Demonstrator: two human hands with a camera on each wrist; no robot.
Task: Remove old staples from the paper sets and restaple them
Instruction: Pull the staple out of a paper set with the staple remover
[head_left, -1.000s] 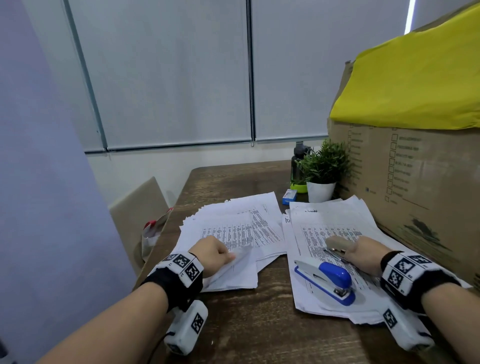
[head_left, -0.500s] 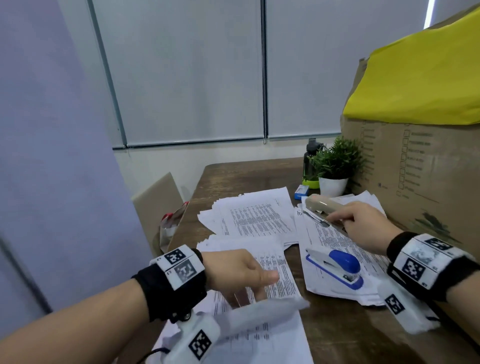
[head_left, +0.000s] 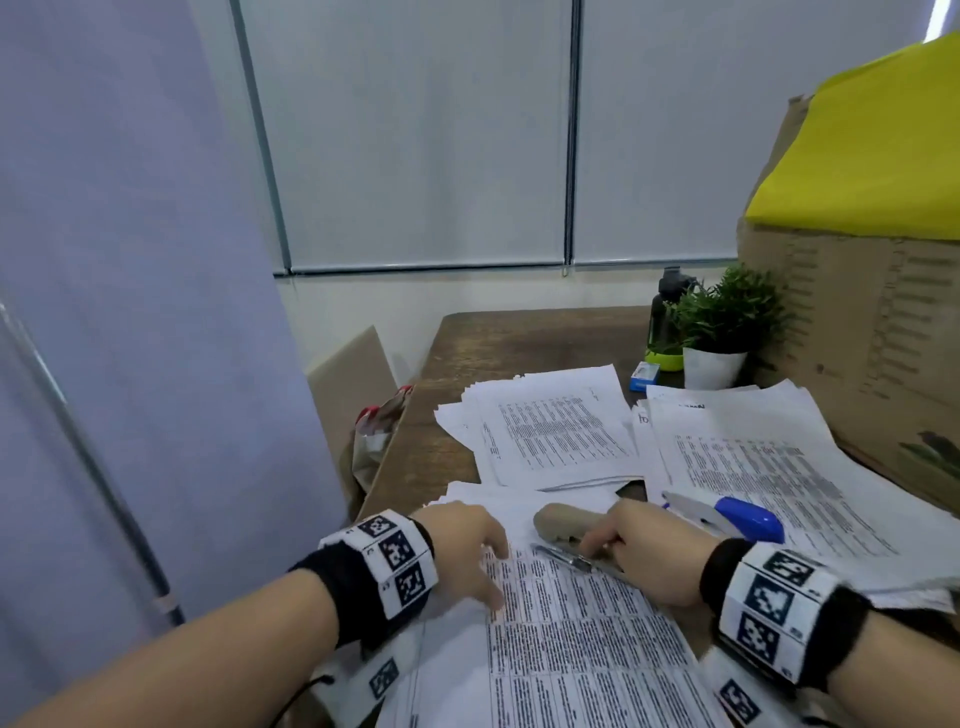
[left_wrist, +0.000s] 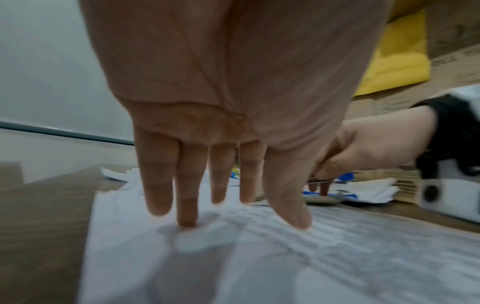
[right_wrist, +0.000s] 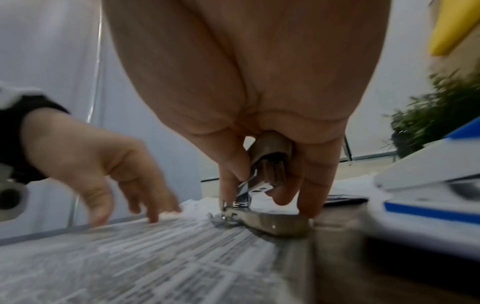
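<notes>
Head view shows the paper set (head_left: 571, 639) lying flat on the table (head_left: 514, 338), its long side running toward the person. The right hand (head_left: 654, 551) is at its top right corner, fingers (right_wrist: 230, 174) curled round a tan stapler (head_left: 569, 522) whose metal tip touches that corner. The left hand (head_left: 462, 545) rests just beside, fingers (left_wrist: 187, 185) straight, pressing the page. A blue stapler (head_left: 727, 517) lies to the right.
</notes>
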